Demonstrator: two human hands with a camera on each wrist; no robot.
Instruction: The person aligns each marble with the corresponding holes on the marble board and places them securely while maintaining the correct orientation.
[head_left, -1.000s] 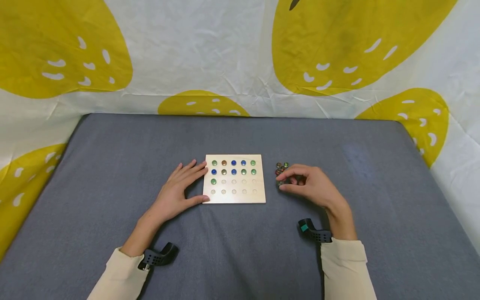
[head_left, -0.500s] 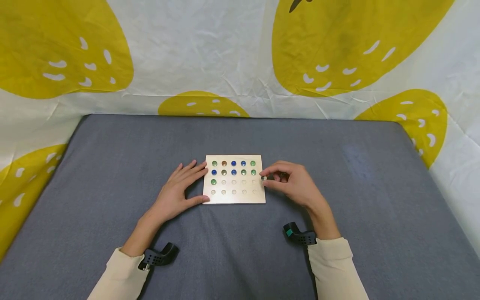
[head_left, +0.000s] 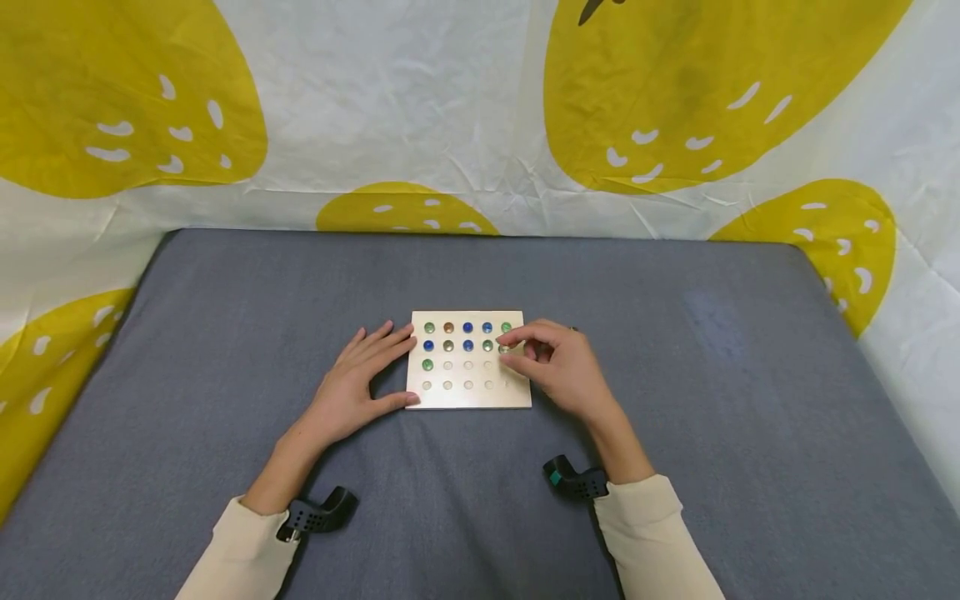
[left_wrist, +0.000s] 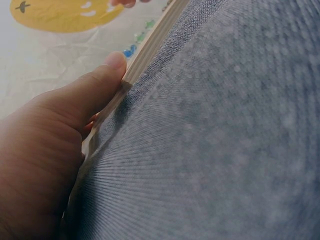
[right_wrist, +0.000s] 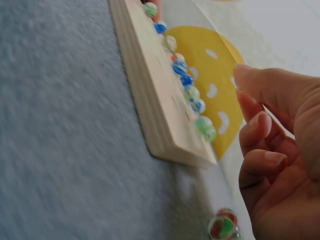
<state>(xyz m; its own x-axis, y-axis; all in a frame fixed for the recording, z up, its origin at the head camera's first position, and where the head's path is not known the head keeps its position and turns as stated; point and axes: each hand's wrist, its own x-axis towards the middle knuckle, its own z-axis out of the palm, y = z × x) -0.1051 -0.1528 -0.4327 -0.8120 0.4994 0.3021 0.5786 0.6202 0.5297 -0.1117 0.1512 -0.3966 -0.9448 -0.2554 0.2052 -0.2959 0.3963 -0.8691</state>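
A pale wooden board (head_left: pixel 457 401) with rows of round hollows lies on the table. Glass marbles (head_left: pixel 467 327) fill its two far rows, and one green marble (head_left: pixel 427 365) sits at the left of the third row. My left hand (head_left: pixel 345 396) rests at the board's left side, fingers spread and straight; its thumb (left_wrist: pixel 102 80) touches the board edge in the left wrist view. Over the board's right part, my right hand (head_left: pixel 562 367) pinches a marble between thumb and fingertips. The right wrist view hides that marble behind the thumb (right_wrist: pixel 270 82).
Loose marbles (right_wrist: pixel 223 226) lie right of the board in the right wrist view, mostly hidden by my right hand in the head view. A grey cloth (head_left: pixel 300 283) covers the table. Behind it hangs a white curtain (head_left: pixel 390 92) with yellow shapes.
My right hand has gone left from the loose marbles, carrying one marble over the board's right side. My left hand stays where it was.
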